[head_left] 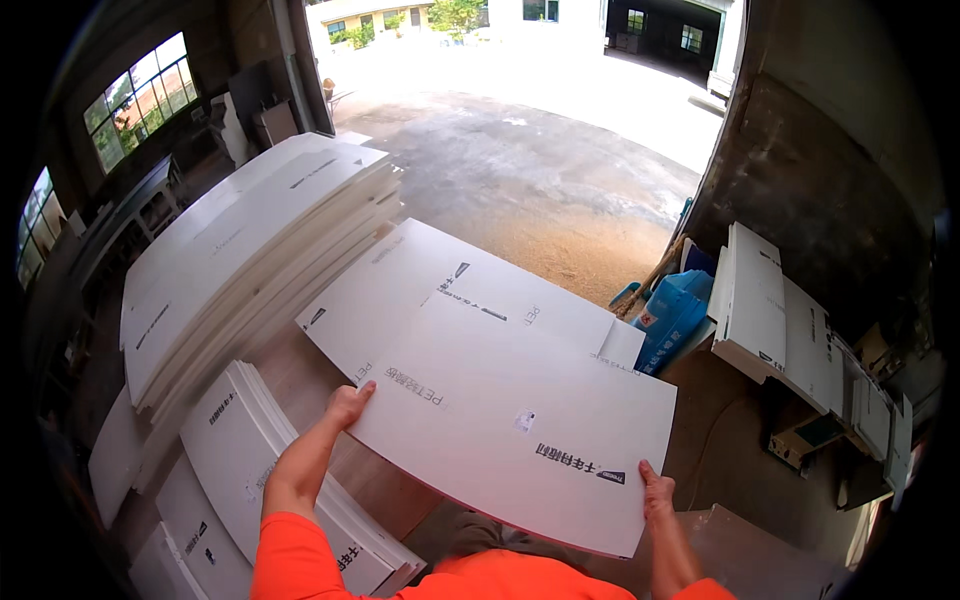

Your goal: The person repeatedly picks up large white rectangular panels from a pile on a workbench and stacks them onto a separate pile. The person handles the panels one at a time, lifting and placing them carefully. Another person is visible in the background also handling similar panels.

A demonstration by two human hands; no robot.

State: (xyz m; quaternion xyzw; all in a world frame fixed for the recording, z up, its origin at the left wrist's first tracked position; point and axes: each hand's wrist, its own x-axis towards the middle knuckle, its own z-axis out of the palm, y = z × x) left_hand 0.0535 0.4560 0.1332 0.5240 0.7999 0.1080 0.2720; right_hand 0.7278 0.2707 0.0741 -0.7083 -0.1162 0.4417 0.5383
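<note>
A large white panel (pixel 480 420) with printed film lies level in front of me, held at both ends. My left hand (pixel 349 404) is closed on its left edge, thumb on top. At the right end, my right hand (pixel 655 490) grips the corner, its thumb over the edge and the other fingers mostly hidden below. Just beyond it is another white panel (pixel 430 265), partly covered by the one I hold. Whether the two touch I cannot tell.
A tall stack of white boards (pixel 235 235) stands to the left, with leaning panels (pixel 240 430) nearer me. On the right are a blue bag (pixel 675 315) and more white panels (pixel 765 300) along the wall. A wide doorway opens onto concrete ground (pixel 520 150) with scattered sawdust.
</note>
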